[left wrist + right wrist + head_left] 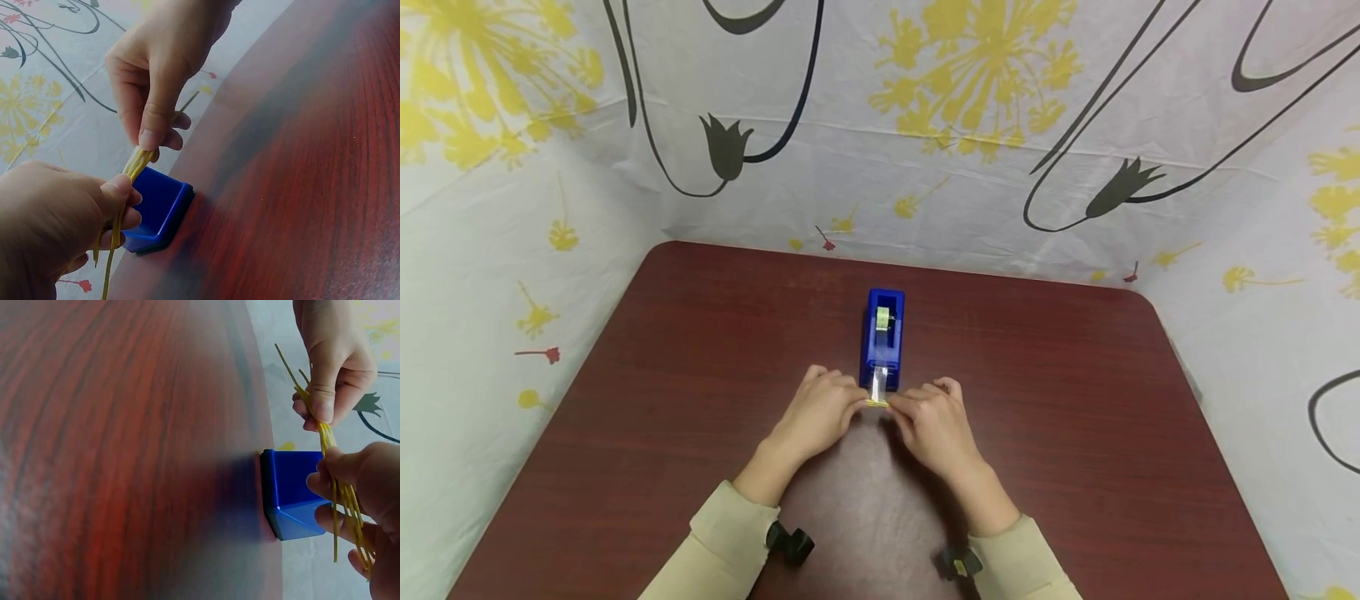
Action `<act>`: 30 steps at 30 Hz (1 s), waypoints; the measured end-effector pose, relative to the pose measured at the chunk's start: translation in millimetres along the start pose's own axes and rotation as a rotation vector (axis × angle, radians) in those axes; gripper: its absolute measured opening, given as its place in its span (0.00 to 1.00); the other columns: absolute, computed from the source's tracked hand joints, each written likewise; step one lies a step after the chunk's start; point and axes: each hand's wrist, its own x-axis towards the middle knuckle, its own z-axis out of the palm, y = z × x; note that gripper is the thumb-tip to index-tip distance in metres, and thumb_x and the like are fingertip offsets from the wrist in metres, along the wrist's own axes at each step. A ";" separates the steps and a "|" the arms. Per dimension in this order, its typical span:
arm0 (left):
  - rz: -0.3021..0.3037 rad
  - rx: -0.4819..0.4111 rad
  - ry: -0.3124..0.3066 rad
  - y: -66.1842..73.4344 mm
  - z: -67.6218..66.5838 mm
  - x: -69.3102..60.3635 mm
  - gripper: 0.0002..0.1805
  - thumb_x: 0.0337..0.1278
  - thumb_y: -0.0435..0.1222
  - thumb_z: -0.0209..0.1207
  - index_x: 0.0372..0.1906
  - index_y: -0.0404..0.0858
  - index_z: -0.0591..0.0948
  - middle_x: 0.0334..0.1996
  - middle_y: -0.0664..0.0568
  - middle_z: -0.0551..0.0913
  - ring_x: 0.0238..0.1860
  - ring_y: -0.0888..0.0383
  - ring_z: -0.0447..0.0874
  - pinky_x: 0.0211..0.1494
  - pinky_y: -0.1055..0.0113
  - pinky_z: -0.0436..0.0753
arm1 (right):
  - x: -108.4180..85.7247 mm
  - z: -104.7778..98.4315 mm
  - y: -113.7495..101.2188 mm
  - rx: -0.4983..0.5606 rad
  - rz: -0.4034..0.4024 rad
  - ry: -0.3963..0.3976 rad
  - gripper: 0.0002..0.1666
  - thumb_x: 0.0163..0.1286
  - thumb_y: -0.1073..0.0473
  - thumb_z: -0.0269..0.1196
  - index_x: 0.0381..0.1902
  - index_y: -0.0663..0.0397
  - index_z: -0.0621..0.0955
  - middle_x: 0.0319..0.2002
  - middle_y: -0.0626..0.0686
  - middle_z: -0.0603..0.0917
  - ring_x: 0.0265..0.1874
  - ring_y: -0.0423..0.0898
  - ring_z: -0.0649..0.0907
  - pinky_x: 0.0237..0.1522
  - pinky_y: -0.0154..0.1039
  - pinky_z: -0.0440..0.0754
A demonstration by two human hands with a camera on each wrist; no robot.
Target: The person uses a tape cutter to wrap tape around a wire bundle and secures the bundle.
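A bundle of thin yellow strands [877, 403] spans the gap between my two hands, its loose ends sticking out past the fingers in the right wrist view. My left hand [822, 410] pinches one side of the bundle between thumb and fingers. On the other side my right hand [934, 423] pinches it the same way. Just beyond the hands stands a blue tape dispenser [870, 354] with a small tape roll [883, 318] in it. From its front a strip of clear tape [878, 382] reaches to the strands. The fingers hide parts of the bundle.
The dispenser and both hands are over a dark red wood-grain table [1060, 400]. White cloth [820, 183] with yellow flowers and grey tulips hangs behind the table and at its sides. Small black devices [797, 546] are worn at the sleeve cuffs.
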 end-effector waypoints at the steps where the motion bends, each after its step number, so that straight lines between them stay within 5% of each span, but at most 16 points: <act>1: -0.001 -0.002 0.001 0.1 0.1 0.1 0.06 0.66 0.39 0.65 0.41 0.44 0.90 0.31 0.59 0.84 0.33 0.58 0.78 0.51 0.57 0.70 | 0.0 0.2 0.0 -0.002 -0.001 0.007 0.06 0.60 0.60 0.74 0.36 0.47 0.91 0.29 0.45 0.88 0.27 0.45 0.83 0.51 0.55 0.71; 12: -0.048 -0.011 -0.062 3.1 -2.2 1.1 0.12 0.72 0.45 0.59 0.47 0.45 0.89 0.36 0.59 0.86 0.38 0.57 0.82 0.54 0.55 0.69 | -1.7 4.3 2.3 -0.030 -0.014 0.066 0.05 0.60 0.61 0.73 0.35 0.48 0.91 0.29 0.44 0.88 0.26 0.44 0.81 0.52 0.54 0.72; 30: -0.002 0.035 0.037 2.3 1.8 0.2 0.08 0.66 0.41 0.65 0.42 0.43 0.90 0.34 0.57 0.87 0.35 0.57 0.81 0.52 0.56 0.72 | 2.5 1.6 -1.9 -0.046 0.016 0.007 0.03 0.65 0.60 0.70 0.35 0.49 0.90 0.27 0.45 0.86 0.28 0.45 0.80 0.53 0.55 0.70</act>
